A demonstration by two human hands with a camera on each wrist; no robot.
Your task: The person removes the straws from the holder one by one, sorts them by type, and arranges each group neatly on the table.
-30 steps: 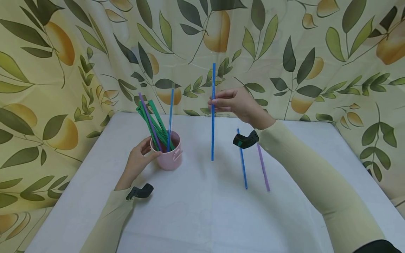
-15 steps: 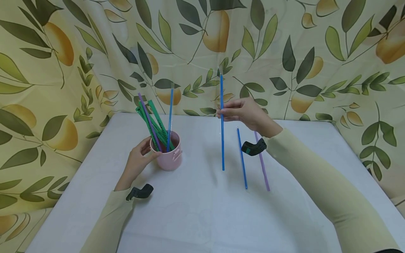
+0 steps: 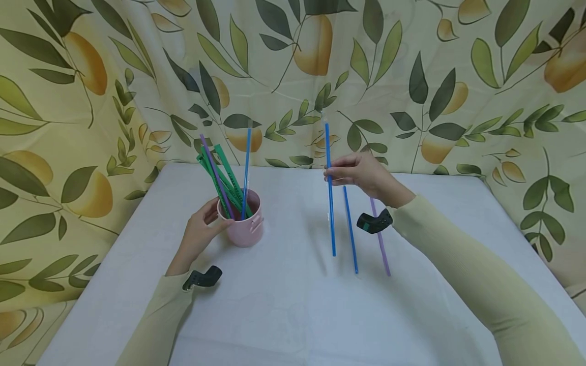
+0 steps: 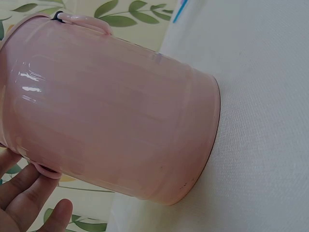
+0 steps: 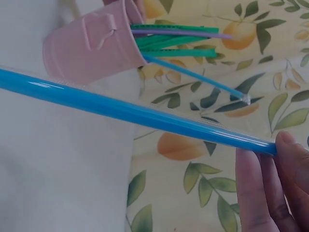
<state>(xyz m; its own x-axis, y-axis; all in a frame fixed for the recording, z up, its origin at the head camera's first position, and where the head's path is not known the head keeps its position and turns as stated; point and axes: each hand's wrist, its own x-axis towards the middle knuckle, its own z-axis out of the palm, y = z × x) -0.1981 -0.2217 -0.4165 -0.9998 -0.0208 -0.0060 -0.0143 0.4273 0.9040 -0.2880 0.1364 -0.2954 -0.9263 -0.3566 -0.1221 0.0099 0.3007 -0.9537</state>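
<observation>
At the left of the head view, my left hand holds a small pink bucket at its rim, thumb toward the front. Its fingers show by a side handle in the left wrist view. Several green strips with dark markings, a purple straw and a blue straw lean inside the bucket. Right of it, my right hand pinches another blue straw between thumb and fingers, nearly upright over the table. A clear wrapper surrounds this straw in the right wrist view.
On the white table lie a blue straw and a purple straw, side by side and partly behind the right hand and its black wrist camera. A curtain printed with fruit and leaves hangs behind the table.
My right hand has moved right and down with the blue straw, away from the bucket and closer to the two straws on the table. The left hand and the bucket have stayed put.
</observation>
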